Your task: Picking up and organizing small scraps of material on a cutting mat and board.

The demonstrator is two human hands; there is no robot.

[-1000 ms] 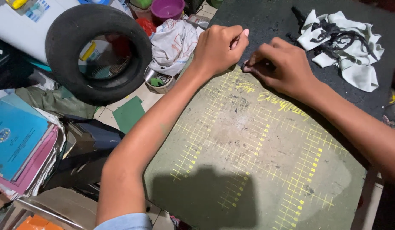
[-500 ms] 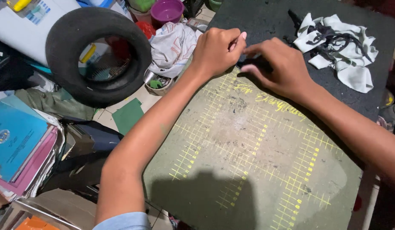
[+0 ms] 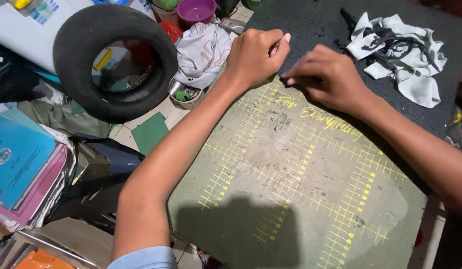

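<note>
In the head view, a worn green cutting mat [image 3: 300, 184] with a yellow grid is seen lying at an angle, its far edge meeting a dark sheet [image 3: 310, 25] that stretches beyond it. Both hands are placed close together at that far edge. The left hand [image 3: 253, 57] is curled into a loose fist, thumb and forefinger pinched together at the top; something thin may be nipped there, but what it is cannot be told. The right hand [image 3: 325, 79] is laid palm down over the seam between mat and dark sheet, its fingers bent and its fingertips pressed to a small dark piece [image 3: 287, 80] at the mat's edge; whether that piece is gripped or merely held down cannot be told. The two hands are just beside each other, nearly touching.

On the dark sheet, beyond the right hand, a heap of white and black scraps [image 3: 400, 55] is seen. To the left of the mat, a black rubber tyre [image 3: 114, 60] is propped, with a crumpled white cloth [image 3: 203, 50] beside it and a purple bowl [image 3: 196, 10] behind. A stack of blue and pink books [image 3: 24, 164] is found at the left edge.
</note>
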